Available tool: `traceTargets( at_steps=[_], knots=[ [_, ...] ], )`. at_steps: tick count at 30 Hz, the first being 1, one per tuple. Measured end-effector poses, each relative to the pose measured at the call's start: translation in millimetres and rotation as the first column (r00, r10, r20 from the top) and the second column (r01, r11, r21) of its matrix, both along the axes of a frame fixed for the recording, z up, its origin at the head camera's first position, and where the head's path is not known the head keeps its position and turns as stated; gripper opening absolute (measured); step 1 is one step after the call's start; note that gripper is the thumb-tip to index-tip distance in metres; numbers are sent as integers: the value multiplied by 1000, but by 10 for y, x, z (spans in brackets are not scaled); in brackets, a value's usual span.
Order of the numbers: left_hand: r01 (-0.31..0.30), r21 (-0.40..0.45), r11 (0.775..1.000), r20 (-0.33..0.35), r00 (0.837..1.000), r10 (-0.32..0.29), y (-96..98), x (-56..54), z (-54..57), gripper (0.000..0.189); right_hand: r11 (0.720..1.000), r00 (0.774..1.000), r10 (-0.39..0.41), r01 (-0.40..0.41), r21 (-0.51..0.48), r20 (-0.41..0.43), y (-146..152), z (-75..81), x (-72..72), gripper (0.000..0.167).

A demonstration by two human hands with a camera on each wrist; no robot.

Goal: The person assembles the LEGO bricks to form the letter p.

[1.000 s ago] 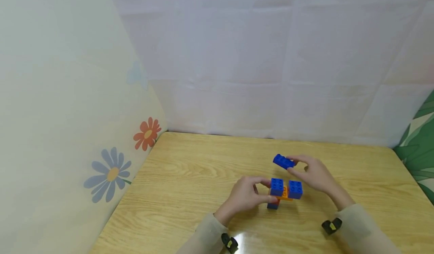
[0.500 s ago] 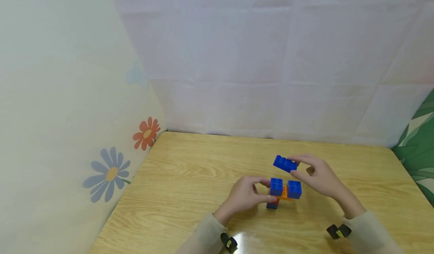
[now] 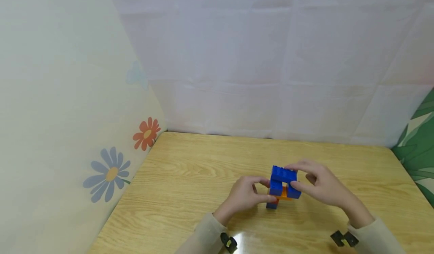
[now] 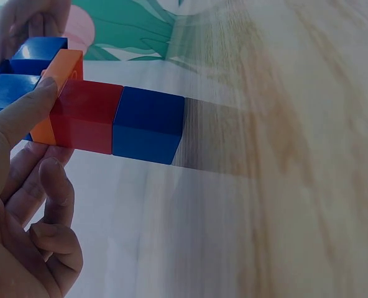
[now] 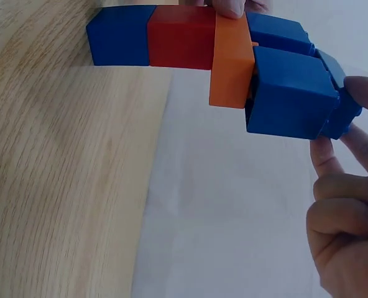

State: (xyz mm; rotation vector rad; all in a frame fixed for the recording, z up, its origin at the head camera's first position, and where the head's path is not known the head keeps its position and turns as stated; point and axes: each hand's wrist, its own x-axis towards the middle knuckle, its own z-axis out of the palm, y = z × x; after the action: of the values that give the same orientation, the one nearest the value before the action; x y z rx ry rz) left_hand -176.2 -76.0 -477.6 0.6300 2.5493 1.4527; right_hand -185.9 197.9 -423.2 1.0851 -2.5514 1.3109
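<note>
A small tower of building blocks stands on the wooden table: a blue block at the foot, a red block over it, then an orange block jutting out rightward. Two blue blocks sit side by side on the orange one, with a gap between them. My left hand grips the tower from the left, its thumb on the orange block. With thumb and fingers my right hand pinches a longer blue block, which spans the tops of the two blue ones.
The wooden table meets a pale cloth backdrop at its far edge. On the left rises a wall with painted flowers; green leaf shapes show at the right. Both wrists carry dark straps.
My right hand has brought the longer blue block down and nearer, from above and behind the tower onto its top. The left hand keeps its grip, and the tower stays put.
</note>
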Motion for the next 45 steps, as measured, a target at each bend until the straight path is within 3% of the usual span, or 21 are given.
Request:
traceTargets(
  at_steps=[11, 26, 45],
  knots=[
    [5, -6, 1000, -13, 1000, -5, -3, -7, -19, 41, 999, 998, 44, -44, 7, -48, -15, -25, 67, 41],
    [4, -13, 1000, -33, 999, -4, 1, -3, 0, 40, 999, 992, 1, -6, -41, -126, -100, -72, 90, 36],
    [3, -31, 1000, -52, 999, -5, 6, 3, -10, 41, 1000, 983, -26, 25, -9, -181, -125, -95, 128, 33]
  ],
)
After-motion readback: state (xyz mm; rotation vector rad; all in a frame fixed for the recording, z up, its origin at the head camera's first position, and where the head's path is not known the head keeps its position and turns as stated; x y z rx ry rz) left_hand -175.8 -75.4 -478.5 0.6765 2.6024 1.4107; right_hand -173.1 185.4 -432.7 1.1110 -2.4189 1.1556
